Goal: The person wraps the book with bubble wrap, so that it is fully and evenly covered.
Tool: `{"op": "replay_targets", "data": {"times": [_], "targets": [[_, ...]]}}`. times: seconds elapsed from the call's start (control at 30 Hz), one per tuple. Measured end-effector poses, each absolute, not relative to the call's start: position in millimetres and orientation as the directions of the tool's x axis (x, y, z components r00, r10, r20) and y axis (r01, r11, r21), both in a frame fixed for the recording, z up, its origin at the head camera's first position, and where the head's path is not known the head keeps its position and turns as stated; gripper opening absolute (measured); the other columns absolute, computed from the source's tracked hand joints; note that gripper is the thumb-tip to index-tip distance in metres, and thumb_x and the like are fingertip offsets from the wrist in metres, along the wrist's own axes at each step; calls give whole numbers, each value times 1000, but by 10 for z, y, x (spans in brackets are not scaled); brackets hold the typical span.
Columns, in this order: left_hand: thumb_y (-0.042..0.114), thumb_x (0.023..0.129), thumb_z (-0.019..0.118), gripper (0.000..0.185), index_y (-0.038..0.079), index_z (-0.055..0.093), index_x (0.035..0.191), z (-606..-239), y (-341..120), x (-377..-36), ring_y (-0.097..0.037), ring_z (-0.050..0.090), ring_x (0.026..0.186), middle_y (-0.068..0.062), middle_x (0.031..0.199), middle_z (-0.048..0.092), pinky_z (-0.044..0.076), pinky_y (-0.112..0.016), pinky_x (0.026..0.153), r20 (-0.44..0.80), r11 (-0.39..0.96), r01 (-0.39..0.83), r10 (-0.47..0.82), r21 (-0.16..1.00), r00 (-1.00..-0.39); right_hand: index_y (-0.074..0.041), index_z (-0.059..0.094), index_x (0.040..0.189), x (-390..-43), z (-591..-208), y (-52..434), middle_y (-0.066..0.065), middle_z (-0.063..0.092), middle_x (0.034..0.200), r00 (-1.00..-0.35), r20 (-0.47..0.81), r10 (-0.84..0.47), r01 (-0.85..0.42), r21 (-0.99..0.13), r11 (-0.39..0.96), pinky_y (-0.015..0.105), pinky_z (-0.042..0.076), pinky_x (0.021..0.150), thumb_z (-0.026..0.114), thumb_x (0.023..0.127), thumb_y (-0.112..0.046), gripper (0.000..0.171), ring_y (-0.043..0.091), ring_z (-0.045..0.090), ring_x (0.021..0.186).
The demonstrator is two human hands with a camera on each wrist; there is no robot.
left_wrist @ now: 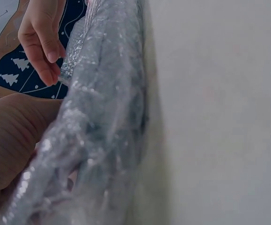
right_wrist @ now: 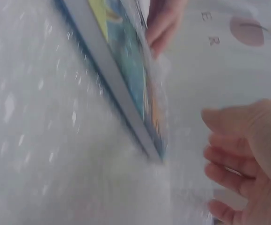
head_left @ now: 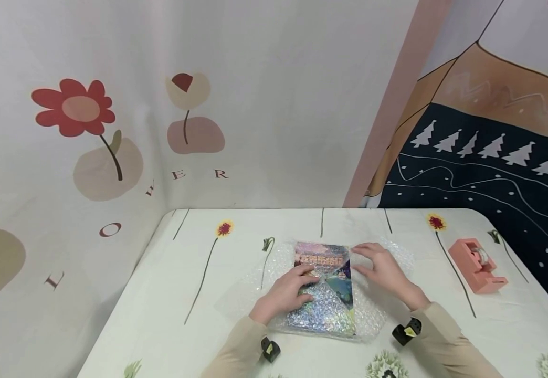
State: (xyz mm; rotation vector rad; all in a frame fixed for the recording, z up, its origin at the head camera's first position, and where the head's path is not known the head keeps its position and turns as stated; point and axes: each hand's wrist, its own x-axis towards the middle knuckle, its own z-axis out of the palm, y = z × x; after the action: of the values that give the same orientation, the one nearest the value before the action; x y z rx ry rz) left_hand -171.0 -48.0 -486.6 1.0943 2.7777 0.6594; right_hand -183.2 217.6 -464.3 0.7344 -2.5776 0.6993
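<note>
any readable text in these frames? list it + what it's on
"O", "W", "E", "R" on the wall cloth beside the red flower print, spaced letters; further down "L" and "E", the last cut off at the frame edge.
"E", "R" again on the same cloth in the right wrist view.
Book under the bubble wrap: a title band on the cover, too blurred to read.
Pink tape dispenser: no readable text.

The wall cloth (head_left: 113, 157) bears scattered letters "F L O W E R"; the book (head_left: 325, 283) cover print is unreadable.
</note>
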Motion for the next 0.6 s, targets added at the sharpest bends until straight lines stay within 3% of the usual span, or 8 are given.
{"op": "replay_targets", "data": {"times": [0.2, 0.4, 0.6], "targets": [[23, 84, 70, 43, 11, 61, 124, -4871, -481, -1716, -25, 40, 129, -10, 140, 43, 34, -35, 105, 76, 649, 633, 670, 421, -738, 11, 62, 110, -1778, -4606, 2430, 26, 59, 111, -852, 501, -152, -389, -411, 824, 56, 43, 82, 76, 72, 1, 41, 41, 51, 102], [23, 84, 69, 43, 10, 61, 124, -4858, -484, -1717, -25, 40, 129, -10, 140, 43, 35, -35, 105, 80, 647, 633, 670, 424, -738, 13, 57, 115, -1721, -4575, 2645, 33, 55, 114, -902, 432, -13, -234, -463, 855, 58, 41, 85, 73, 75, 1, 44, 47, 47, 105], [23, 84, 69, 42, 10, 61, 124, -4851, -482, -1712, -26, 42, 128, -10, 140, 44, 37, -35, 104, 89, 643, 640, 672, 421, -735, 14, 55, 117, -1656, -4554, 2803, 34, 59, 105, -949, 305, 82, -88, -503, 860, 54, 47, 71, 69, 81, -6, 44, 47, 56, 94]]}}
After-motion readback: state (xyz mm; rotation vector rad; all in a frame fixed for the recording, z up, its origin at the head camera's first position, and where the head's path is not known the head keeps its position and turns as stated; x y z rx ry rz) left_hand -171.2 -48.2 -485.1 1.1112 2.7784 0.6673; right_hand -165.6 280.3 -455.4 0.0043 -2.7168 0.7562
